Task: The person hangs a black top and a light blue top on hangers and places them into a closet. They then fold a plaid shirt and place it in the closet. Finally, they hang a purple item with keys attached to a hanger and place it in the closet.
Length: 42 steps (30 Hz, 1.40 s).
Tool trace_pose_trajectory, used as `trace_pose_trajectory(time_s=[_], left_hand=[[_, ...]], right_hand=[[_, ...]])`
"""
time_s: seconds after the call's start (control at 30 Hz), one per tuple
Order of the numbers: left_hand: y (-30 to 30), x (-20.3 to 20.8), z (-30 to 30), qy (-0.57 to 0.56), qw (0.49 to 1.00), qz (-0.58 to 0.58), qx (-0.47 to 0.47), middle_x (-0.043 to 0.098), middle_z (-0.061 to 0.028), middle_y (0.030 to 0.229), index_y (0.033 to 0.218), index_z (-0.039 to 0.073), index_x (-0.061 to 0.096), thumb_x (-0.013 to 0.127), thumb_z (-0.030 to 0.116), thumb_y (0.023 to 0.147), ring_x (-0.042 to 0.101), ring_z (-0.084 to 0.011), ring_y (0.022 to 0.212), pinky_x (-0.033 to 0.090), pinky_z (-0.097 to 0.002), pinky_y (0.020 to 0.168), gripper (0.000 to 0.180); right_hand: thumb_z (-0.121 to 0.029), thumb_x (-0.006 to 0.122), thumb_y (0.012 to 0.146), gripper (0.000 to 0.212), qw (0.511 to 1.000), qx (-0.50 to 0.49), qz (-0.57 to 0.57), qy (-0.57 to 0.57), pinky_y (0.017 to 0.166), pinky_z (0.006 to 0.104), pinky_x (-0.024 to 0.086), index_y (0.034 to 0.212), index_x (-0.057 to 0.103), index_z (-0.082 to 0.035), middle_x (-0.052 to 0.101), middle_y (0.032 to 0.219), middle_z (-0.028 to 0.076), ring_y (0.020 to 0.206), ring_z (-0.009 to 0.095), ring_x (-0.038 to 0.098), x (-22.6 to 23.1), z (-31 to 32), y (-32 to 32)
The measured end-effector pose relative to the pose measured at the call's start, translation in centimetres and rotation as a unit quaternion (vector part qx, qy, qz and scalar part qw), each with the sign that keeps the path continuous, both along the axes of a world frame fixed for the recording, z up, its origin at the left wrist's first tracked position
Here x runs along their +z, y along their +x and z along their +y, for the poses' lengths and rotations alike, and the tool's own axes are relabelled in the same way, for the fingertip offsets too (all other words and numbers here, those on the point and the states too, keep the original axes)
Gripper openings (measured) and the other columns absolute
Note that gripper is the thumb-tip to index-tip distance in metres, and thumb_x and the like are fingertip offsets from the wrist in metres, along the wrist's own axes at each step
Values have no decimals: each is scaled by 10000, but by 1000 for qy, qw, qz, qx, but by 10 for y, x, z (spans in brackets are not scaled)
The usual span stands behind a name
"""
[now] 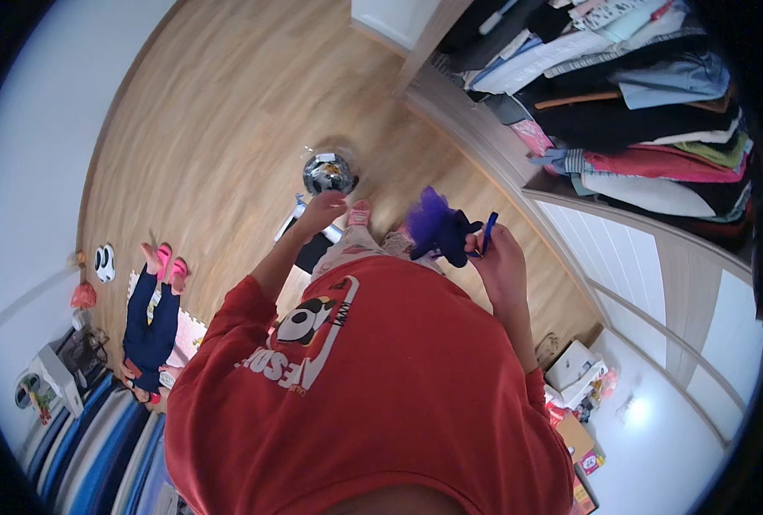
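Note:
My right hand (497, 251) is closed on a blue band or loop at the end of a dark blue and purple tulle piece (433, 225). The fluffy purple net spreads out to the left of the dark padded part; its exact kind is unclear. Out in front on the left is my left hand (323, 211), fingers loosely bent and a little apart, with nothing visible in them. On the floor just beyond it sits a round dark thing in clear plastic wrap (327, 173). My feet in pink slippers (359, 213) show between my hands.
An open wardrobe (450, 101) packed with hanging clothes stands at the right. A person in dark trousers (145, 322) is at the left, near a blue-striped surface (98, 438). Black-and-white slippers (104, 263) lie by the wall. Boxes (575, 438) stand at the lower right.

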<state>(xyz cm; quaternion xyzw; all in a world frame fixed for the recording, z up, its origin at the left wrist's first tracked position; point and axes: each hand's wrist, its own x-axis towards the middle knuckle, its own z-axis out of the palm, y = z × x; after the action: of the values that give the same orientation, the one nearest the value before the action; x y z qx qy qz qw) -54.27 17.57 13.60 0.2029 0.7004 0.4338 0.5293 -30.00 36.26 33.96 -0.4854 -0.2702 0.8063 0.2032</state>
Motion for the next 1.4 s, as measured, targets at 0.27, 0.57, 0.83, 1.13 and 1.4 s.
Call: trace_pose_trajectory(time_s=[0.27, 0.57, 0.83, 1.13, 1.4], left_hand=[[24, 212, 114, 336, 905, 113, -237, 507, -95, 1114, 1166, 43, 434, 640, 186, 737, 483, -189, 1027, 360, -314, 905, 497], [36, 277, 232, 381, 809, -76, -441, 443, -74, 1194, 1223, 51, 371, 626, 126, 717, 423, -179, 1100, 306, -308, 962, 572], [81, 353, 317, 469, 802, -56, -365, 491, -62, 1138, 1148, 25, 459, 570, 62, 782, 456, -129, 1059, 332, -283, 945, 384], [132, 349, 401, 447, 863, -59, -230, 558, -15, 829, 854, 5, 523, 540, 34, 816, 518, -65, 782, 423, -202, 701, 51], [135, 325, 450, 479, 848, 189, -125, 590, -82, 757, 844, -15, 532, 533, -3, 754, 576, -127, 724, 443, -245, 656, 91]], right_hand=[[-118, 436, 880, 142, 980, 60, 137, 134, 684, 303, 465, 912, 519, -7, 564, 812, 96, 783, 195, 570, 58, 19, -21], [-110, 438, 888, 173, 848, 25, 60, 526, 690, 204, 444, 967, 535, 10, 591, 849, 67, 792, 117, 570, 170, 83, -28], [-118, 523, 836, 143, 773, 5, -19, 634, 503, 162, 377, 872, 594, 2, 534, 642, -37, 559, 24, 471, 218, 170, -4], [-25, 567, 722, 79, 719, 63, -139, 678, 492, 204, 398, 789, 577, 14, 555, 584, 34, 534, 47, 486, 200, 244, 44], [-25, 570, 725, 102, 632, 125, -99, 758, 603, 304, 469, 824, 573, 3, 565, 774, 129, 673, 260, 573, 200, 282, 53]])
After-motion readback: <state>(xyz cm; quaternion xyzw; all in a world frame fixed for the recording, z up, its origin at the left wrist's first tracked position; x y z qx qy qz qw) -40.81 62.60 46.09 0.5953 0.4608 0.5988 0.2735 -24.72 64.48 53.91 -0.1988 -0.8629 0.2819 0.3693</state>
